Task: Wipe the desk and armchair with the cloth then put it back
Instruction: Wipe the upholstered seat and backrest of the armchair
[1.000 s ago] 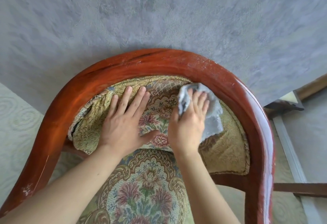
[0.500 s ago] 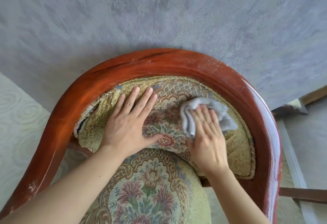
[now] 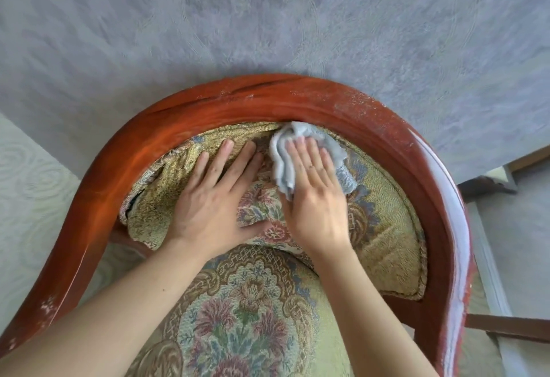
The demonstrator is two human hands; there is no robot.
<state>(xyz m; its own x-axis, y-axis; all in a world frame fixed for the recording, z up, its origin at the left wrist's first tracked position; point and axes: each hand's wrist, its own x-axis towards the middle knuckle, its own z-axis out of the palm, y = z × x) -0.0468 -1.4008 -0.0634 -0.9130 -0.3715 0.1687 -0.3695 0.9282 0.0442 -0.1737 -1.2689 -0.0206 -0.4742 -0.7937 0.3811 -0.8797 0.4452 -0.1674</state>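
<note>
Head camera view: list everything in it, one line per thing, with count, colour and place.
armchair frame: one, glossy red-brown wood with pale scuffs, curving around the backrest.
backrest upholstery: one, gold-green floral fabric, inside the frame; left edge looks loose.
seat cushion: one, pale green floral, bottom centre.
cloth: one, light grey, crumpled, pressed on the backrest just below the frame.
wall: grey-lilac, textured, behind the chair.
floor covering: pale, swirl-patterned, left.
dark wooden piece: right edge, unclear what it is.
left hand: flat on the backrest, empty.
right hand: flat on the cloth.
</note>
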